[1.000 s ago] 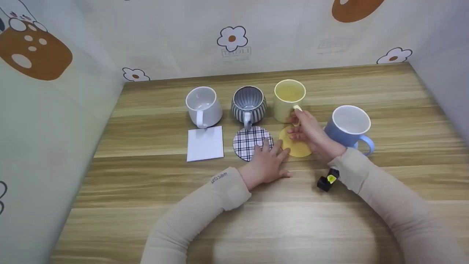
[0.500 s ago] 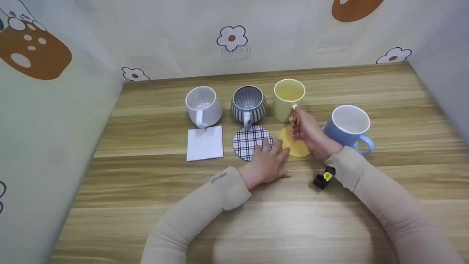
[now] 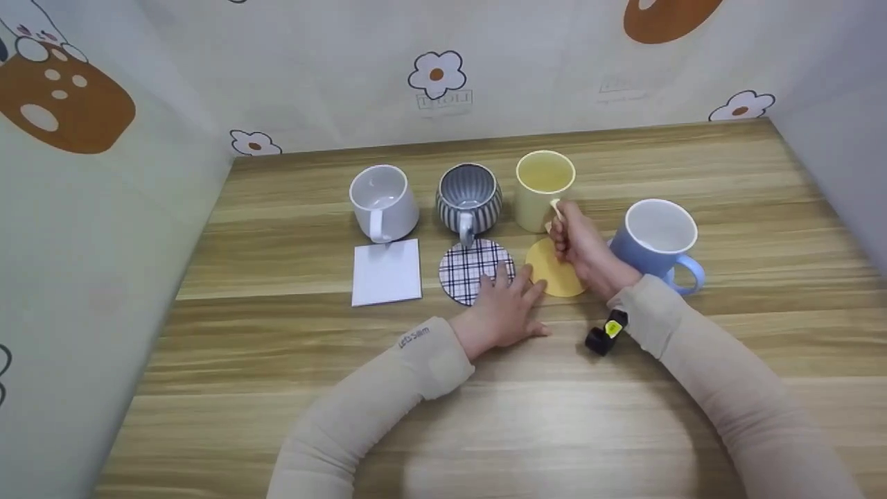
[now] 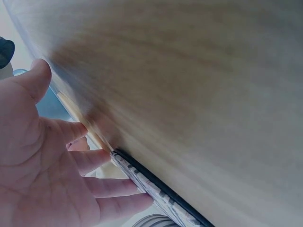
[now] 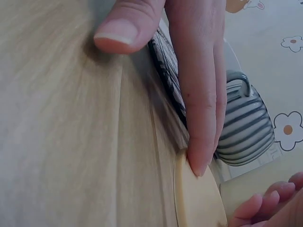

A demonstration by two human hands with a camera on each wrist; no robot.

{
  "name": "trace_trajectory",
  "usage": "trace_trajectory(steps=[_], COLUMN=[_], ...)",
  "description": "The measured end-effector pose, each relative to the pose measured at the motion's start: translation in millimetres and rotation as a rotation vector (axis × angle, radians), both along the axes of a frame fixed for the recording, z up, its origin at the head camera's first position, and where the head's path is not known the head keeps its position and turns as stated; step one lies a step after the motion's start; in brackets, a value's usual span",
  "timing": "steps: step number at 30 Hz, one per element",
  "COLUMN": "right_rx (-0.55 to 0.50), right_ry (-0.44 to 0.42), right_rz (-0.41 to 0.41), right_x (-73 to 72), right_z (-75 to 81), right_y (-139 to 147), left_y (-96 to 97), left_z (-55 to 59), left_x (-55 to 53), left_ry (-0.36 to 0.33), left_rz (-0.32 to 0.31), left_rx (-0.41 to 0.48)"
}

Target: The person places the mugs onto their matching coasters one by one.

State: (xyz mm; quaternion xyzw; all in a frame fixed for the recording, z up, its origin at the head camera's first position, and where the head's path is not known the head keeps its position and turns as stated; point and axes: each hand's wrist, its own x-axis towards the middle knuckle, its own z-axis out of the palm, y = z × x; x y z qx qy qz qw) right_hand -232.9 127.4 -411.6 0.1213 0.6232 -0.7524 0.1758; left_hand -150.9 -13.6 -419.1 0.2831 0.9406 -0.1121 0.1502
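My right hand (image 3: 582, 242) grips the handle of a yellow mug (image 3: 537, 208), its fingers curled in around it. The mug stands upright behind a round yellow coaster (image 3: 563, 277). With fingers spread, my left hand (image 3: 500, 308) touches a round plaid coaster (image 3: 468, 270) and the near-left edge of the yellow coaster. In the left wrist view, straight fingers (image 4: 118, 187) reach the plaid coaster's edge (image 4: 156, 196). The right wrist view shows a left fingertip on the yellow coaster (image 5: 196, 198), with curled right fingers (image 5: 251, 208) at the lower right.
A white mug (image 3: 388, 208) stands behind a square white coaster (image 3: 387, 272). A grey striped mug (image 3: 471, 201) stands behind the plaid coaster. Close by my right wrist is a blue mug (image 3: 648, 242). The patterned wall (image 3: 332, 76) bounds the wooden table (image 3: 312, 430) at the back.
My right fingers have curled in around the yellow mug's handle, and the right wrist has shifted slightly left. The left hand and the mugs stay in place.
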Motion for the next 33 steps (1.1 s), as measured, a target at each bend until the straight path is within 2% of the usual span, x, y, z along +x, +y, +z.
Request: trace_trajectory(steps=[8,14,25,33], right_rx=[-0.011,-0.017,-0.043,-0.039], right_ry=[-0.005,0.01,0.039,0.072], right_rz=[-0.094,-0.126,-0.133,-0.109], right_x=[0.8,0.5,5.2,12.4], right_z=[-1.4,-2.0,8.2,17.1], right_y=[-5,-3,4,6], left_y=[-0.5,0.3,0.1,0.3], left_z=[0.8,0.9,0.3,1.3], left_x=[0.6,0.2,0.8,0.2], left_ry=[-0.01,-0.011,-0.001,-0.026], left_rz=[0.003,0.004,0.002,0.006], left_rx=[-0.004,-0.007,-0.015,-0.015])
